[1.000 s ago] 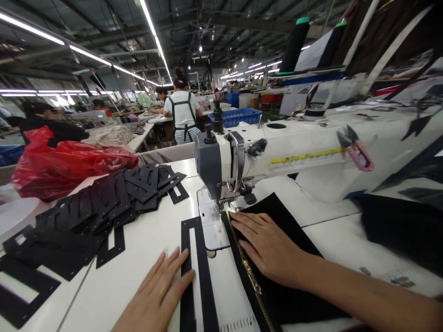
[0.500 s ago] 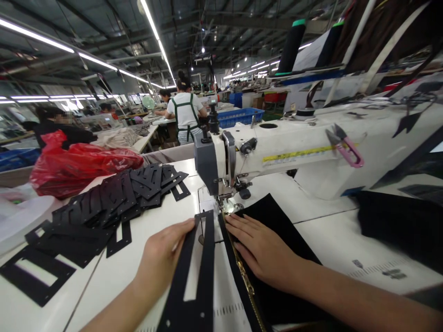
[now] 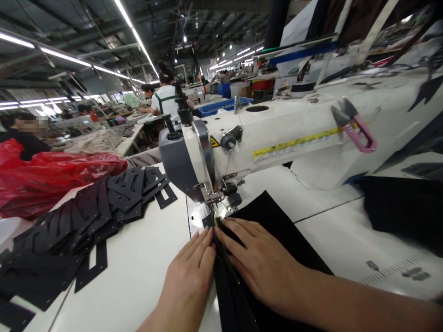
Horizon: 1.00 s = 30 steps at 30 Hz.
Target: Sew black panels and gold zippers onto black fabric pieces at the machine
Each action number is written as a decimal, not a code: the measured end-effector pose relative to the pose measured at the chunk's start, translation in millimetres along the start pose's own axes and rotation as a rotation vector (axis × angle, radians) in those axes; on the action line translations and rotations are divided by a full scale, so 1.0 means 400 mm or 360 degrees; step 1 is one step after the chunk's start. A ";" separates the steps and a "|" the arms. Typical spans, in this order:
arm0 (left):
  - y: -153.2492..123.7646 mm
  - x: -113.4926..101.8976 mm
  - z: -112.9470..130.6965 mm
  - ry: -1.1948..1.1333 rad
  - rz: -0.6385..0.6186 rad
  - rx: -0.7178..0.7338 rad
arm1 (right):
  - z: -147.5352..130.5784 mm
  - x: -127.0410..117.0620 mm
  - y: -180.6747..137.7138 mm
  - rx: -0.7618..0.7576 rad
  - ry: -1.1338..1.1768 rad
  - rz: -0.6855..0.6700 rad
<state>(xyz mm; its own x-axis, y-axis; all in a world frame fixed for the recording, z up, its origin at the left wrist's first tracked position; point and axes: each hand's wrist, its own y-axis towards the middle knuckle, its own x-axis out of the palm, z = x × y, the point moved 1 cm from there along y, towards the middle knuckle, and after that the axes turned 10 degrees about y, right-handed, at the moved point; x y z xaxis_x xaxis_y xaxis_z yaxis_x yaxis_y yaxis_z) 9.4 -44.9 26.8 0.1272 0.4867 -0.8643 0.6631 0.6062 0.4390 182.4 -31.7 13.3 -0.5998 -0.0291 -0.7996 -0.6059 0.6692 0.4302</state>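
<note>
My left hand (image 3: 194, 274) has its fingers pressed together on the edge of a black slotted panel (image 3: 223, 295), close to the presser foot (image 3: 217, 210) of a sewing machine (image 3: 277, 133). The panel's front end reaches the foot and lies alongside a black fabric piece (image 3: 268, 207). My right hand (image 3: 265, 265) rests flat on this fabric with its fingers stretched toward the foot. A bit of gold zipper (image 3: 217, 222) shows by the fingertips; my hands and the panel hide most of it.
A pile of black slotted panels (image 3: 93, 207) lies left, before a red plastic bag (image 3: 51, 177). Pink thread snips (image 3: 360, 133) sit on the machine arm. More black fabric (image 3: 398, 212) lies right. People work at tables behind, near a blue crate (image 3: 224, 106).
The slotted panel has moved right, over the zipper edge, and its front end is at the foot. My left hand has moved rightward beside my right. The view has shifted closer to the machine.
</note>
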 end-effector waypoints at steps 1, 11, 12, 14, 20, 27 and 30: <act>0.000 0.001 -0.003 -0.0013 0.0001 0.0015 | 0.000 -0.001 0.001 0.0021 0.0004 -0.0039; -0.032 0.024 -0.041 0.0033 -0.0057 0.0099 | 0.008 -0.013 0.002 0.0128 0.0103 -0.0180; -0.033 0.025 -0.043 0.0044 -0.0053 0.0109 | 0.009 -0.012 0.002 0.0128 0.0103 -0.0167; -0.033 0.027 -0.045 0.0065 -0.0050 0.0121 | 0.010 -0.010 0.001 0.0131 0.0100 -0.0153; -0.039 0.031 -0.044 0.0089 -0.0059 0.0089 | 0.004 -0.013 0.000 0.0125 0.0077 -0.0149; -0.025 0.028 -0.043 0.0122 -0.0079 0.0121 | 0.008 -0.012 0.001 0.0112 0.0076 -0.0097; -0.013 0.022 -0.032 0.0132 -0.0103 0.0121 | 0.008 -0.007 -0.003 0.0053 0.0031 -0.0086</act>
<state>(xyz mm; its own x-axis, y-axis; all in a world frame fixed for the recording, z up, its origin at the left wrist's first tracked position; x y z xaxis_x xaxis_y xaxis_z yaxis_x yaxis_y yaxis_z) -2.4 -35.6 20.0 0.0231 0.5001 -0.8656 0.7223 0.5903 0.3603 186.6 -29.9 13.6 -0.5772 -0.0803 -0.8127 -0.6202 0.6906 0.3722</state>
